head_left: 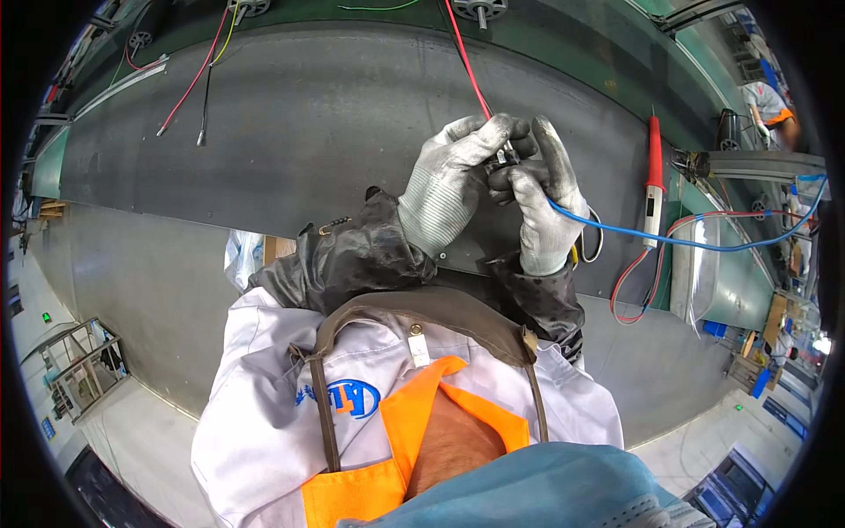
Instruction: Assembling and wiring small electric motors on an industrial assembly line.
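Observation:
Both my hands wear pale knitted gloves with grey-stained fingers, and they meet above the dark work surface. My left hand (447, 180) is closed, its thumb and fingers pinching a small black piece (503, 158) where a red wire (469, 66) comes down from the far edge. From the other side, the curled fingers of my right hand (546, 198) press against the same piece, with its index finger raised. A blue cable (678, 242) runs off to the right from my right palm. My fingers hide most of the black piece, so its exact kind is unclear.
A red-and-white pen-shaped tool (653, 176) on a cord lies at right, beside a metal bar (748, 165). Loose red wire (195, 84) ends hang at far left. A metal shaft (481, 13) stands along the far edge. Another person (767, 110) is at far right.

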Available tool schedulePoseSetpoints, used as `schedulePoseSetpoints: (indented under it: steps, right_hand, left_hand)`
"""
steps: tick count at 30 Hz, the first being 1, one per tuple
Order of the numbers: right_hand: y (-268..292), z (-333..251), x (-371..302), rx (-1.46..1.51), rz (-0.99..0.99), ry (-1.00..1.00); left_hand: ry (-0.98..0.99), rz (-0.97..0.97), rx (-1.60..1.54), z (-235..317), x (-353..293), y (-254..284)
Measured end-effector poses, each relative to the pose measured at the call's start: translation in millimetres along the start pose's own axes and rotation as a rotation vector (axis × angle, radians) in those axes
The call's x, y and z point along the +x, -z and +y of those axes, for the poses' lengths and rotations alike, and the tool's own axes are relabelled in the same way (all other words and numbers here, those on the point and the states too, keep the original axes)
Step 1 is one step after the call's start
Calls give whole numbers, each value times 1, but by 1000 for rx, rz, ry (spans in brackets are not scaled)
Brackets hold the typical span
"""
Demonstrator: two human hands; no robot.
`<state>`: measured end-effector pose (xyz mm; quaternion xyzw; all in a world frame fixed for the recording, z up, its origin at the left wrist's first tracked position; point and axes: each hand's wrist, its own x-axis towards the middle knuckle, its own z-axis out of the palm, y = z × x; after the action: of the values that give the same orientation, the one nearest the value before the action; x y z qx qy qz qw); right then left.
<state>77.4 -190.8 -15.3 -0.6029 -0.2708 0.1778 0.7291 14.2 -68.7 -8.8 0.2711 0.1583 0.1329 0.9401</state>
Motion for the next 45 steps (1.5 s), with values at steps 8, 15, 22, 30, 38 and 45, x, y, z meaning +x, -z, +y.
schedulePoseSetpoints:
  steps: [8,15,22,30,38,45]
  right_hand:
    - [-3,6,-1,-11,58,33]
    - [3,-11,14,-363,-72,-53]
    - [111,-11,16,-1020,46,236]
    - [235,18,30,-1240,375,-76]
    - [131,7,112,-296,-47,-180]
    - [98,2,137,-505,-75,-424]
  left_hand:
    - [-29,72,-9,-12,0,-6]
    - [63,-6,-78,-23,16,23]
    - [-19,11,1,-12,37,18]
    - [-105,-19,78,-1,40,28]
    - [-130,14,40,6,38,37]
    - [-127,-8,6,8,36,40]
